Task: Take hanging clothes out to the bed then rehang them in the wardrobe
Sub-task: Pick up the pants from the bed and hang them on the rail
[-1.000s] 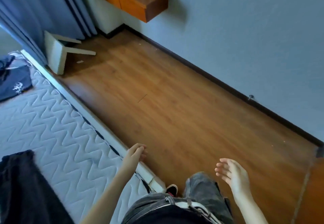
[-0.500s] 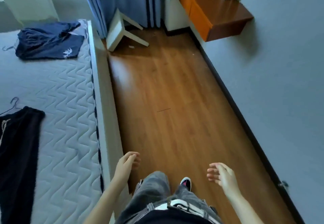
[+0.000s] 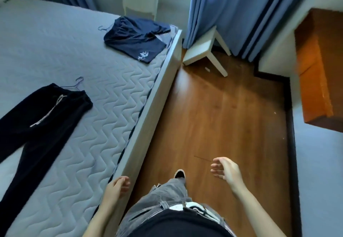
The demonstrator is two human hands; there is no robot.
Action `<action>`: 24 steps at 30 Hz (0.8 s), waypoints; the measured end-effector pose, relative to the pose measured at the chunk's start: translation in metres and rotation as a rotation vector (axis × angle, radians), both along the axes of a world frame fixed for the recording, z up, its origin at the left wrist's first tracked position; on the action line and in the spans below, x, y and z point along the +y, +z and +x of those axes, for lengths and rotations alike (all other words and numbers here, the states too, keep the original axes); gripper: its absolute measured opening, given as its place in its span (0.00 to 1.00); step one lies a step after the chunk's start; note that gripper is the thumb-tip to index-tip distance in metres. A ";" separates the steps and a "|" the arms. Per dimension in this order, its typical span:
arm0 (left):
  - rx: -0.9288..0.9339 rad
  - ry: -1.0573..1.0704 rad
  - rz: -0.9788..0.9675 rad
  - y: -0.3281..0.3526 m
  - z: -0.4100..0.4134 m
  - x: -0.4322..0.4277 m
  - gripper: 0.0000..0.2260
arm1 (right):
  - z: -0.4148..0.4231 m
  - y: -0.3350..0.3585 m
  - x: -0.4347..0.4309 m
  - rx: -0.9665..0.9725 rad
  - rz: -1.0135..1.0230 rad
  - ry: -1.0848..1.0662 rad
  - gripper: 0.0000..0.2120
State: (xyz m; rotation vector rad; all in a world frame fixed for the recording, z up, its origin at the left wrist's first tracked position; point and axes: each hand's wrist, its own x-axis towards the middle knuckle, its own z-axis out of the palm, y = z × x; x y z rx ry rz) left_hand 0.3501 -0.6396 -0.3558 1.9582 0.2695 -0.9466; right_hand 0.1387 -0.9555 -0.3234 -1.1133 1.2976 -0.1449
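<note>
Black trousers [image 3: 37, 125] with a pale drawstring lie flat on the grey quilted mattress [image 3: 83, 144], still on a thin wire hanger [image 3: 77, 83]. Farther up the bed, near its right edge, navy shorts [image 3: 135, 40] with a white print lie crumpled on another hanger. My left hand [image 3: 119, 184] hangs beside the mattress edge with loosely curled fingers and holds nothing. My right hand [image 3: 225, 170] floats over the wooden floor, fingers relaxed and empty. No wardrobe is in view.
A white stool [image 3: 202, 51] lies tipped on the floor by the blue curtains [image 3: 232, 10]. An orange wooden shelf [image 3: 313, 73] juts from the grey wall at right. Wooden floor [image 3: 213, 116] runs between bed and wall. My shoe [image 3: 179, 174] points forward.
The view has swung left, bringing the bed, both garments and the curtains into sight. Both hands stay empty and hang at my sides.
</note>
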 end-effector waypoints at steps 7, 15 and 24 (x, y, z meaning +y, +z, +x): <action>-0.080 -0.007 -0.129 0.039 0.111 -0.164 0.11 | 0.095 0.019 -0.143 0.009 -0.015 0.060 0.11; -0.134 0.102 -0.142 0.042 0.214 -0.337 0.12 | 0.204 0.000 -0.328 0.075 -0.058 0.170 0.11; -0.071 0.425 -0.064 0.041 0.268 -0.435 0.11 | 0.407 0.028 -0.486 0.019 -0.085 0.457 0.12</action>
